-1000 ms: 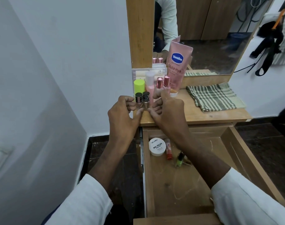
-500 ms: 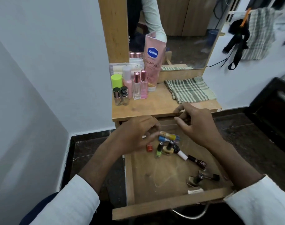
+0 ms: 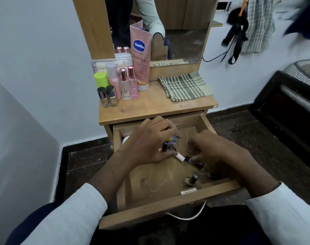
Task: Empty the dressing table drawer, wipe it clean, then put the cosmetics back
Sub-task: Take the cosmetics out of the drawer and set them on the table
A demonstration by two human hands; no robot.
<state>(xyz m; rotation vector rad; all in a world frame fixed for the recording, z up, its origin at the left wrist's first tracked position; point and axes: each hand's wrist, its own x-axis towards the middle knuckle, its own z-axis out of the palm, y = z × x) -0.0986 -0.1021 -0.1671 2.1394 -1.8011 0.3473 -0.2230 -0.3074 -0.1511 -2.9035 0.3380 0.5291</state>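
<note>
Both hands have dropped deeper into the open drawer (image 3: 168,208) below the tabletop, where the left hand (image 3: 150,144) curls round small bottles (image 3: 166,146) it mostly hides, while the right hand (image 3: 216,152) reaches fingers-down onto a dark tube (image 3: 197,162), its grip too blurred to tell.

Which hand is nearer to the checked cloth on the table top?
Right. The right hand lies in the drawer below the checked cloth; the left hand is further left.

Long white sleeves (image 3: 76,214) reach both wrists; dark navy garment (image 3: 29,217) at left elbow.
</note>
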